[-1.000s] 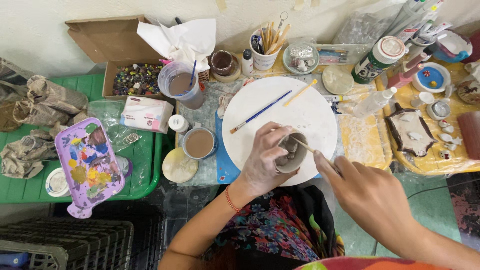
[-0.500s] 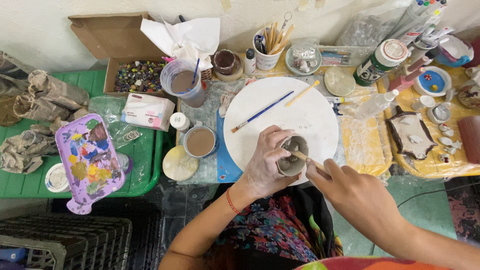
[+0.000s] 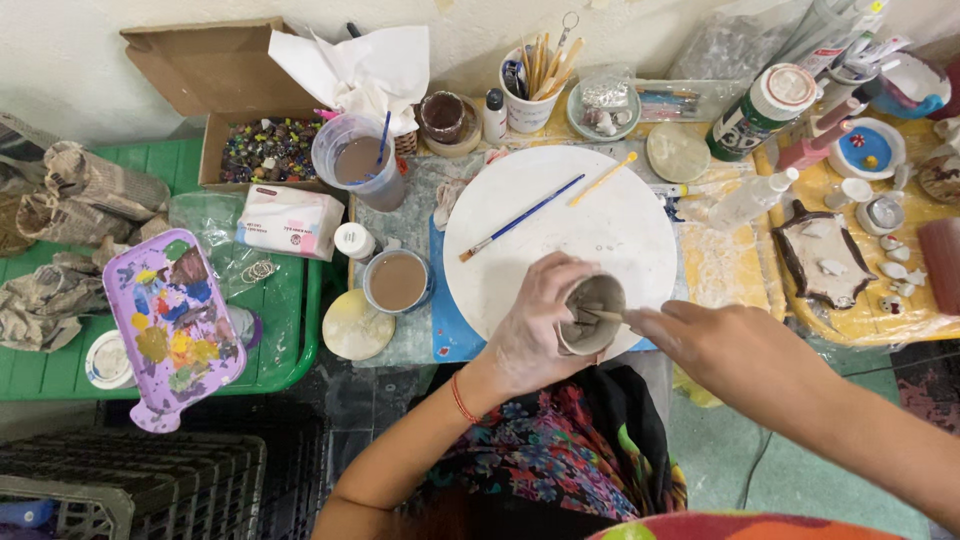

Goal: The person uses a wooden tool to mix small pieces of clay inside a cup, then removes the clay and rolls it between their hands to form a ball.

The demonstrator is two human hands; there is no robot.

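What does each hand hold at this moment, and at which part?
The left hand holds a small clay cup around its outer wall. The right hand holds a thin stick tool by its rear end; its tip is inside the cup.

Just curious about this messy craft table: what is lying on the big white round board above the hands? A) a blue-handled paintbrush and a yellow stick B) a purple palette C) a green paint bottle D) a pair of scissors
A: a blue-handled paintbrush and a yellow stick lie slantwise on the white round board, above the small clay cup in the left hand.
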